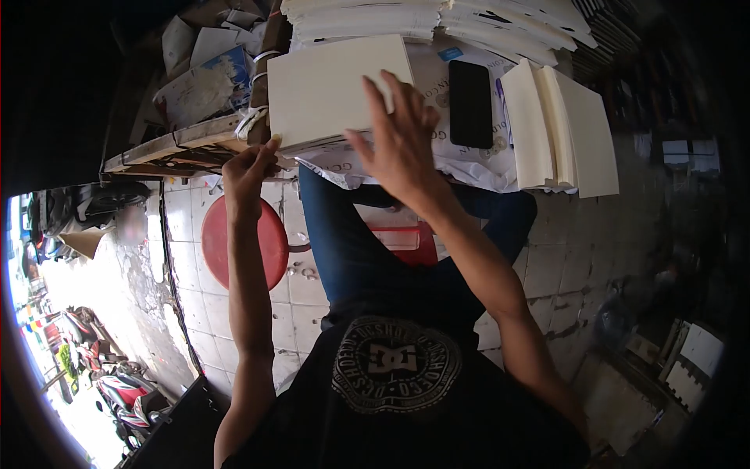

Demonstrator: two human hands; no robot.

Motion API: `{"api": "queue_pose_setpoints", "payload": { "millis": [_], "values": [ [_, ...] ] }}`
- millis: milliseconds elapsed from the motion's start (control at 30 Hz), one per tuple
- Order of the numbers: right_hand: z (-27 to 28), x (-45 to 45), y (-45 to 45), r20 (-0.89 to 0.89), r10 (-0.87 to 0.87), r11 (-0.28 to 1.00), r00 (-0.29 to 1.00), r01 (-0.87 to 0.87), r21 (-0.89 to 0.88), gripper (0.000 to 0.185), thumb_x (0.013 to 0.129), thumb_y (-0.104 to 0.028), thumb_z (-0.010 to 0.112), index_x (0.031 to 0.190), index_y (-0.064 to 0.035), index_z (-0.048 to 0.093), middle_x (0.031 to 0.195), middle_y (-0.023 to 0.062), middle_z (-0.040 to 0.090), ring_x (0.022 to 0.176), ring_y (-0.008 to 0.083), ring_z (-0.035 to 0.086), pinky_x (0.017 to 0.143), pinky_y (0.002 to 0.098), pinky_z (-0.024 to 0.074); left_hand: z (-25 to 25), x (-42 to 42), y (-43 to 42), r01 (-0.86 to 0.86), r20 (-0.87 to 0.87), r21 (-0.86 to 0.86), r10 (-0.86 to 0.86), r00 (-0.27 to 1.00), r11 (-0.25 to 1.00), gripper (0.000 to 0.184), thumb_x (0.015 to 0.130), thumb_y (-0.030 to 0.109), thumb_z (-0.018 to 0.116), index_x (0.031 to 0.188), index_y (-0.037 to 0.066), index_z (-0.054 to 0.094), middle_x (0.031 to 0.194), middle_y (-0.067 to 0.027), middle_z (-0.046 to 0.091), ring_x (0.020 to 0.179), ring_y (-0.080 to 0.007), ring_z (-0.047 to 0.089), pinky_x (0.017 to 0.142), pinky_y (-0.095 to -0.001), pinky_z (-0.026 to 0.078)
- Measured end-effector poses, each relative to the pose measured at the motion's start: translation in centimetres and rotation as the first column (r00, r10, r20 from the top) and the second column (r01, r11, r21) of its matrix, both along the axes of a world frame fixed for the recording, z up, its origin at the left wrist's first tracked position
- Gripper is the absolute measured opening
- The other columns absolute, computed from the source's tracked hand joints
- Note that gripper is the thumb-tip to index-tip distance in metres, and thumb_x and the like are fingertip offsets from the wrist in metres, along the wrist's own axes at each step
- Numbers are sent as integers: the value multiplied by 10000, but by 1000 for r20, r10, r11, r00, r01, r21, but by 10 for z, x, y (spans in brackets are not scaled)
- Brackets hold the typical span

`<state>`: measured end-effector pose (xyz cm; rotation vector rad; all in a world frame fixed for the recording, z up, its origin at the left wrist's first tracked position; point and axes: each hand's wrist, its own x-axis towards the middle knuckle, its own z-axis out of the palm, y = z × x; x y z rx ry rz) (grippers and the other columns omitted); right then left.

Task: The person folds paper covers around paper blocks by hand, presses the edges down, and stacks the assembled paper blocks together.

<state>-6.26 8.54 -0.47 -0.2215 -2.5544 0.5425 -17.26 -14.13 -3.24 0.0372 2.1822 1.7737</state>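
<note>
A stack of cream paper sheets [336, 90] lies at the left of the paper-covered work surface [428, 70]. At its lower left corner, my left hand [248, 173] is closed, with thumb and fingers pinching the stack's edge. My right hand [402, 133] is over the stack's right part, its fingers spread and slightly bent. Whether its fingertips touch the top sheet I cannot tell. Right of this hand lies a black phone [470, 105]. Farther right, a thick cream paper block [547, 129] rests partly fanned open near the front edge.
Tall piles of paper [359, 19] line the back. A wooden bin [176, 148] with scraps stands at the left, and a small blue item [450, 54] lies behind the phone. Below are a red round stool [244, 242] and the tiled floor [301, 313].
</note>
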Motion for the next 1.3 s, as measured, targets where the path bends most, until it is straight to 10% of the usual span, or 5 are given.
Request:
{"api": "queue_pose_setpoints", "payload": {
  "millis": [467,800,1000,1067,1300],
  "values": [
    [-38,48,25,97,1,989,995,-15,145,805,841,-512,696,1459,-80,417,1503,79,432,1396,187,388,1096,591,94,-7,2,0,-7,13,49,7,1000,999,306,856,318,776,855,24,694,731,2,610,659,-68,546,637,-207,432],
    [-14,9,36,73,154,974,985,-164,156,697,786,-461,754,1310,-57,534,1322,118,553,1245,220,507,984,515,301,19,47,11,-176,164,349,125,979,920,217,913,147,702,1037,15,582,813,-32,630,690,-80,590,615,-178,442],
    [16,8,34,-207,427,901,880,-397,174,427,817,-108,693,1237,-155,637,1199,53,681,1134,224,637,988,469,459,90,100,41,-157,89,585,130,988,795,410,943,159,623,1276,-6,449,971,-86,603,822,-141,570,740,-279,453],
    [78,32,51,-295,347,938,890,-339,79,483,760,-42,727,1221,-167,652,1199,46,683,1132,231,640,970,456,485,91,103,24,156,-218,635,-17,976,756,515,961,267,568,1355,-6,378,971,-83,543,853,-169,546,778,-312,432],
    [206,67,181,-745,8,987,667,115,113,245,889,-42,691,1122,28,664,1091,76,711,903,125,662,806,274,514,82,113,8,127,-121,559,-70,990,819,405,959,156,561,1290,-39,431,875,-60,540,826,-145,530,800,-286,424]
  ]
}}
